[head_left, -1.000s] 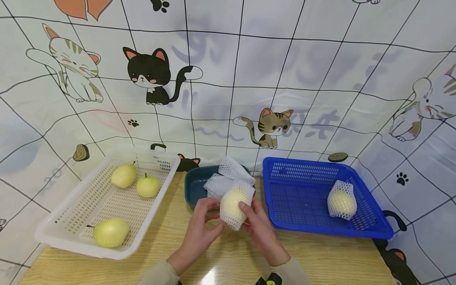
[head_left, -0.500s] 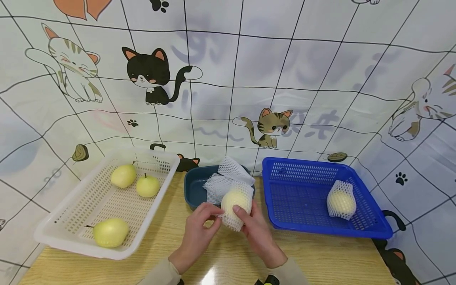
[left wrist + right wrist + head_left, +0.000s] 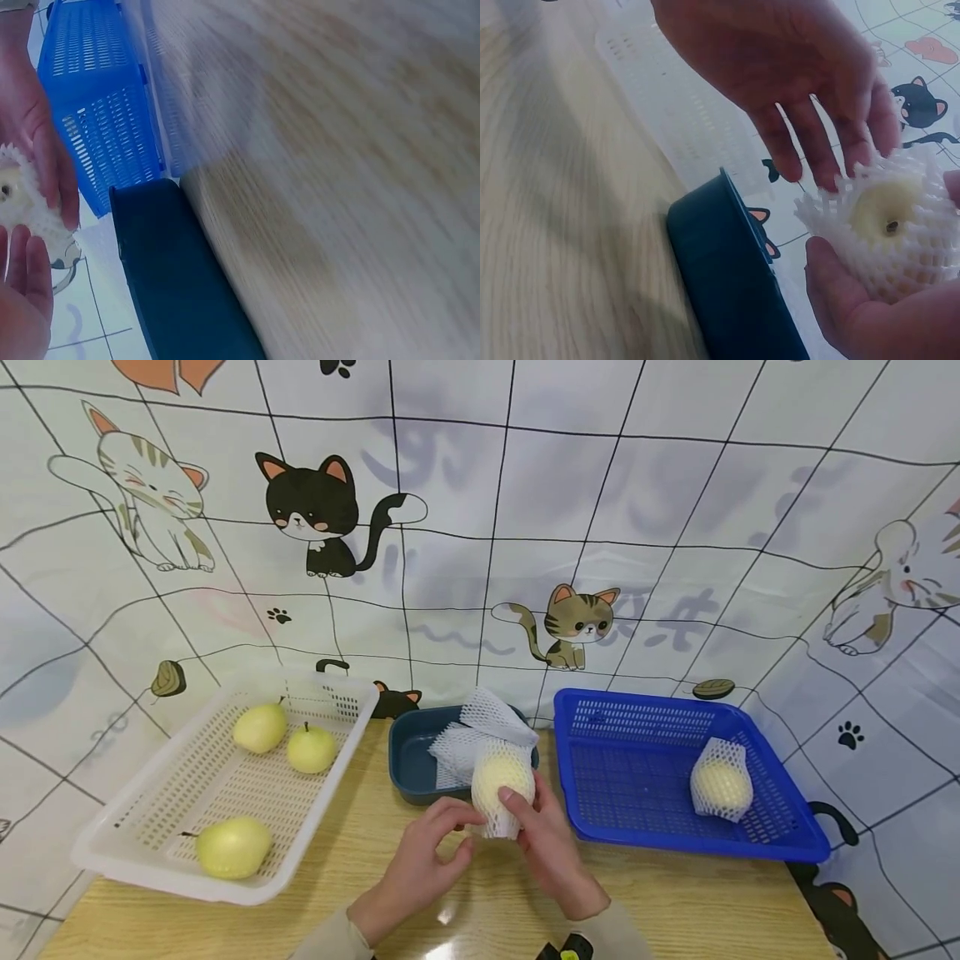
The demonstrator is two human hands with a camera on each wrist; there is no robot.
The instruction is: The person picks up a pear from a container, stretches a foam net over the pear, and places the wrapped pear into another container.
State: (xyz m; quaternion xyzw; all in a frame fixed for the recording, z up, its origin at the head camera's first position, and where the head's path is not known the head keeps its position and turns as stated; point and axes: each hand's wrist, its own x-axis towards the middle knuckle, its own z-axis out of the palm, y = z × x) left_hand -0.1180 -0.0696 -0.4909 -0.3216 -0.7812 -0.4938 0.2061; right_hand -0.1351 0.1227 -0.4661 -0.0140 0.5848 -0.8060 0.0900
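My right hand (image 3: 553, 858) grips a pale yellow pear (image 3: 501, 778) in a white foam net, its thumb across the front. In the right wrist view, the pear's dimpled end shows through the net's opening, ringed by the frilly foam edge (image 3: 821, 206). My left hand (image 3: 422, 864) is at the lower left of the net, fingertips at its edge and thumb apart from it. Behind the pear, several empty foam nets (image 3: 491, 714) lie in a dark teal bin (image 3: 411, 760), partly hidden by the held pear.
A white perforated basket (image 3: 281, 860) on the left holds three bare pears (image 3: 234, 847). The blue basket (image 3: 622, 777) on the right holds one netted pear (image 3: 722, 787). All stand on a wood-grain table (image 3: 675, 902) before a cat-printed cloth (image 3: 450, 568).
My left fingers pinched and tugged the net's lower left edge half a second ago, then loosened. The pear has turned slightly more upright and shifted a little right in my right hand.
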